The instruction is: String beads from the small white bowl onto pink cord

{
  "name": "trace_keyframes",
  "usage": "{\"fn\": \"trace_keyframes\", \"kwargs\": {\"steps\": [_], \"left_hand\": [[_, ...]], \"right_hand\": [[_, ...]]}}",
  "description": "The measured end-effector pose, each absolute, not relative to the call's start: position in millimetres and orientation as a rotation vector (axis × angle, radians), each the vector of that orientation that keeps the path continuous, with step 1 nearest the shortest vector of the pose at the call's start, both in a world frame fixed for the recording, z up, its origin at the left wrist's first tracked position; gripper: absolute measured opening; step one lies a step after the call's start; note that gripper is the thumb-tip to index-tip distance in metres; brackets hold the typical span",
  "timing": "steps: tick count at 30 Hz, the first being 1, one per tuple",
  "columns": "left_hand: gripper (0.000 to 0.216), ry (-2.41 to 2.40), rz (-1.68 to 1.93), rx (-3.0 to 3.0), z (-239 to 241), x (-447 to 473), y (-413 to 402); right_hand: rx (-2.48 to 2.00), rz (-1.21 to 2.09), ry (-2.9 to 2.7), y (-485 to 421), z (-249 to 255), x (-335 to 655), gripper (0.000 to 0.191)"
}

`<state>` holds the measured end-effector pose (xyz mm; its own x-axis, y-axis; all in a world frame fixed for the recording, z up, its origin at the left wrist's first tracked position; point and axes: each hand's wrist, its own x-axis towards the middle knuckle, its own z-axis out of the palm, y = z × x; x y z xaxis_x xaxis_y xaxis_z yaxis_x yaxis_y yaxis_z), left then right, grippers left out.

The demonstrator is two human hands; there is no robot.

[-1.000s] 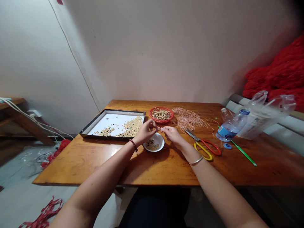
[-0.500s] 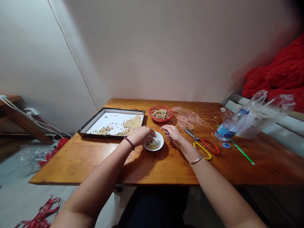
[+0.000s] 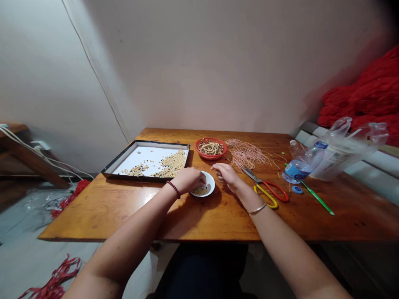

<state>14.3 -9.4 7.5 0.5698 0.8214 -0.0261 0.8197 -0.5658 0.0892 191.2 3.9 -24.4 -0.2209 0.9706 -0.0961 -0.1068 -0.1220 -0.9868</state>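
Observation:
A small white bowl (image 3: pixel 210 187) with tan and dark beads (image 3: pixel 200 190) in it sits on the wooden table. My left hand (image 3: pixel 190 179), a dark red bead bracelet at its wrist, reaches over the bowl's left side. Its bent fingertips are together, down inside the bowl; whether a bead is between them is hidden. Just right of the bowl, my right hand (image 3: pixel 227 174) is closed in a pinch, thumb and forefinger pointing left. Whatever it holds is too fine to make out.
A black-edged white tray (image 3: pixel 137 152) of loose beads lies left. Behind the bowl stands a red basket (image 3: pixel 211 157) of beaded strands, beside pink cord (image 3: pixel 246 154). Scissors (image 3: pixel 264 189), a bottle (image 3: pixel 297 168), its blue cap (image 3: pixel 297 189) and a green crochet hook (image 3: pixel 319 200) lie right.
My left hand has shifted slightly right and lower over the bowl, its fingers closer together. The right hand stays almost still.

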Motion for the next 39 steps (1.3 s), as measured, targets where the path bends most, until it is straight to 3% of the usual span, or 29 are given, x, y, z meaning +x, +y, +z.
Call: {"fn": "trace_keyframes", "kwargs": {"steps": [6,10,15,25,39], "left_hand": [[0.016,1.433,0.174,2.701,1.5,16.1,-11.6],[0.015,1.269,0.663,2.458,1.2,13.7,-3.7],[0.020,1.073,1.183,1.725,-1.3,16.0,8.2],[0.039,0.853,1.110,1.391,-8.1,20.6,10.0],[0.015,1.027,1.180,1.965,-3.6,15.6,9.6]], "right_hand": [[-1.069,1.468,-1.250,3.8,-27.4,188.9,0.031],[-1.096,1.338,-1.320,3.6,-29.7,187.7,0.038],[-1.086,1.039,-1.431,4.1,-28.9,187.1,0.039],[-1.069,0.845,-1.548,5.8,-30.7,188.5,0.035],[-1.123,0.703,-1.576,-0.2,-26.6,187.4,0.033]]}}
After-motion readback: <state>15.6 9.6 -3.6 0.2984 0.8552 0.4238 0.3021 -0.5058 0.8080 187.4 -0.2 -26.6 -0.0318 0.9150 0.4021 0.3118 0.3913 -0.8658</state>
